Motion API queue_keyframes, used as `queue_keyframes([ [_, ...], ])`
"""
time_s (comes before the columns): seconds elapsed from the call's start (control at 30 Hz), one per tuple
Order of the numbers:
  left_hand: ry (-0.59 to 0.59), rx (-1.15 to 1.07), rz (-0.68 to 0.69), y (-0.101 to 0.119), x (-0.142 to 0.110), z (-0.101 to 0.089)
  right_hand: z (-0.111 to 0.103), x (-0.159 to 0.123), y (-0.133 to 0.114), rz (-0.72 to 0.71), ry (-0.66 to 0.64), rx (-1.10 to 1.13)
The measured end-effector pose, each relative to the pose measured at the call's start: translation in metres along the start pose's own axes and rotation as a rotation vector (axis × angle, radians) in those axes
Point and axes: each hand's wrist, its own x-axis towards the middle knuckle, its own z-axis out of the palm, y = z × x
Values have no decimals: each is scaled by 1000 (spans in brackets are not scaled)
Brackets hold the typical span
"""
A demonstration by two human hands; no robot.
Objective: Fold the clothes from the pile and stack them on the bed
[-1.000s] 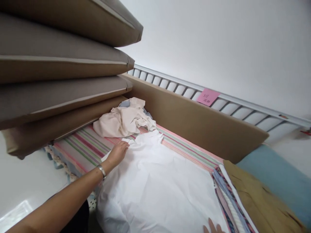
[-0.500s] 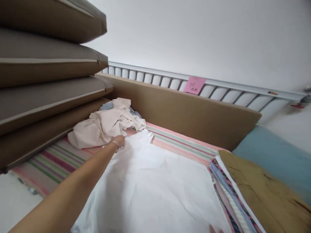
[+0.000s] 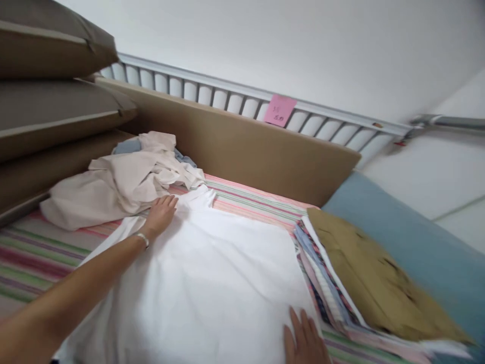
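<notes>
A white shirt [image 3: 223,263] lies spread out on a striped sheet [image 3: 246,197], with light creases across it. My left hand [image 3: 161,216], a silvery bracelet at its wrist, rests on the shirt's far left part near the collar, fingers stretched out. At the bottom of the view my right hand [image 3: 306,338] lies flat on the shirt's near right part, its fingers spread. Just beyond my left hand is a crumpled heap of cream cloth [image 3: 113,184]. To the right of the shirt lies a stack of folded clothes with an olive-brown garment [image 3: 364,273] on top.
Thick brown cushions [image 3: 56,111] are piled at the left. A brown board [image 3: 235,146] stands along the back, before a white radiator [image 3: 204,96] bearing a pink note [image 3: 280,110]. A blue surface [image 3: 394,217] lies at the right, below a grey pipe [image 3: 458,122].
My left hand has gone from closed fingers at the shirt's edge to outstretched fingers on it. My right hand has come further into view onto the shirt. The view has shifted right.
</notes>
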Motion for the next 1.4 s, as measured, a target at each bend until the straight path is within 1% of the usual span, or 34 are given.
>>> queue_keyframes([
  [0.07,-18,-74,181,11,-21,11,-12,1,-13,7,34,-50],
  [0.1,-62,-107,238,15,-32,18,-18,1,-20,8,49,-67],
  [0.13,-110,-128,252,19,-43,25,-23,2,-26,4,57,-80],
  [0.2,-177,-140,206,27,-64,33,-30,3,-35,-5,53,-101],
  [0.27,-196,-138,151,34,-81,33,-33,3,-39,-7,52,-120],
  [0.33,-192,-150,173,39,-99,25,-33,1,-37,-12,61,-127],
  [0.4,-171,-161,223,36,-118,16,-31,1,-33,-12,72,-117],
  [0.43,-159,-152,223,31,-128,12,-31,2,-32,-6,68,-109],
  [0.5,-135,-104,157,14,-147,10,-33,7,-34,39,38,-91],
  [0.53,-122,-71,115,3,-155,10,-35,12,-39,68,14,-77],
  [0.6,-93,-14,64,-17,-166,11,-43,24,-61,96,-41,-21],
  [0.63,-76,6,58,-25,-170,12,-48,29,-78,81,-74,23],
  [0.73,-23,41,49,-36,-175,16,-58,40,-149,-73,-190,198],
  [0.8,13,47,46,-36,-176,19,-56,43,-198,-184,-236,333],
  [0.83,29,47,47,-36,-175,20,-52,45,-217,-257,-248,400],
  [0.87,40,45,49,-36,-175,22,-46,50,-232,-317,-270,444],
  [0.9,42,43,51,-36,-175,23,-38,57,-239,-362,-295,468],
  [0.93,40,43,52,-36,-175,24,-30,66,-240,-385,-324,466],
  [0.97,38,48,51,-37,-175,25,-23,79,-233,-378,-351,436],
  [1.0,36,55,49,-38,-175,26,-16,94,-220,-339,-373,377],
  [1.03,36,63,49,-39,-175,26,-10,110,-200,-279,-386,306],
  [1.1,41,77,53,-40,-175,27,0,143,-150,-87,-373,121],
  [1.17,44,86,59,-40,-175,27,8,171,-98,52,-359,61],
  [1.2,40,90,62,-40,-175,27,11,183,-75,110,-360,40],
  [1.23,35,95,62,-40,-175,27,13,192,-57,156,-361,26],
  [1.27,29,99,64,-40,-175,26,15,199,-45,191,-363,16],
  [1.3,25,103,64,-39,-176,26,16,204,-39,221,-363,7],
  [1.33,25,106,66,-39,-176,25,17,206,-39,246,-360,-1],
  [1.37,27,108,70,-38,-176,25,17,206,-46,263,-352,-7],
  [1.4,32,111,74,-38,-176,24,17,202,-58,260,-331,-11],
])
